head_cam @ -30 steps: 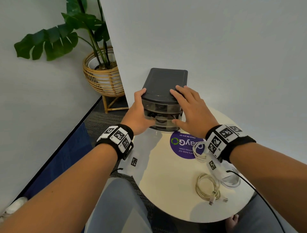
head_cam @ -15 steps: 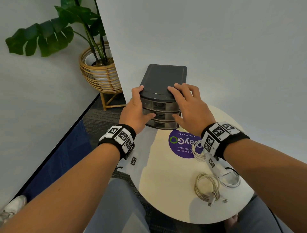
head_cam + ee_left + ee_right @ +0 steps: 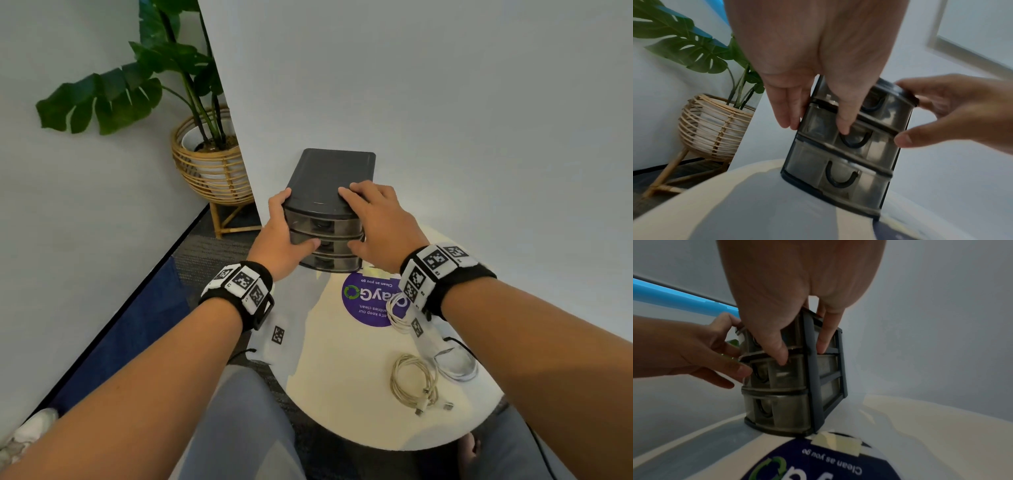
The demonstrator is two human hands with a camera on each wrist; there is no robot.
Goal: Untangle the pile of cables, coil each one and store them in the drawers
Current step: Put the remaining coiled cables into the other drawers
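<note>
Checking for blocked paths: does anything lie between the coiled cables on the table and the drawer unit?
Nothing visible does. The beige coiled cable lies on bare round cream table; only the flat purple sticker lies before the dark three-drawer plastic unit, whose drawers look closed.

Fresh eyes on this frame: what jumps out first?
Both hands on the dark three-drawer unit at the far edge of the round table: the left hand holds its left side, the right hand its top and right. Near the right forearm, a coiled beige cable lies on the table. A potted plant stands behind, left.
</note>
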